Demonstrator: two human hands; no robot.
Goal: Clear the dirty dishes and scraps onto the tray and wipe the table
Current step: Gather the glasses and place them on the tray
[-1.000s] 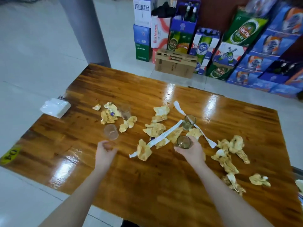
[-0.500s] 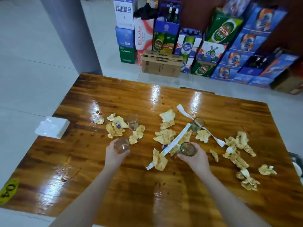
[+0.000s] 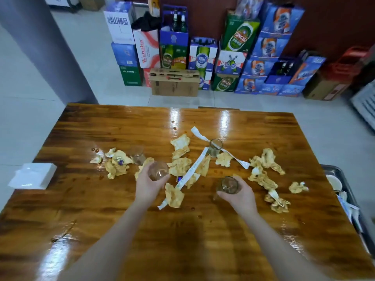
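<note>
Well, nearest to me two bare forearms reach out over the glossy wooden table, and each hand has something in it. The left hand has its fingers curled round a small clear glass; the right hand grips a second glass the same way, thumb and fingers wrapped about its sides. Whether either glass touches the wood I cannot tell. Between the two sets of fingers lies a crumpled soiled napkin with a long paper strip running slantwise past it. Just right of the right fingers sits a heap of stained napkins, and a lone wad lies further right. Well off past that, at the table's right edge, a metal tray holds a white bowl. Left of the left fingers another heap of scraps is strewn, and far out at that edge lies a stack of white napkins. Beyond the left fingertips stands a third glass, near them; beyond the right ones a fourth glass stands upright with a second paper strip passing by it. Past the table, on the tiled floor, a brown cardboard box fronts stacked beer cartons, with a grey pillar to their left.
</note>
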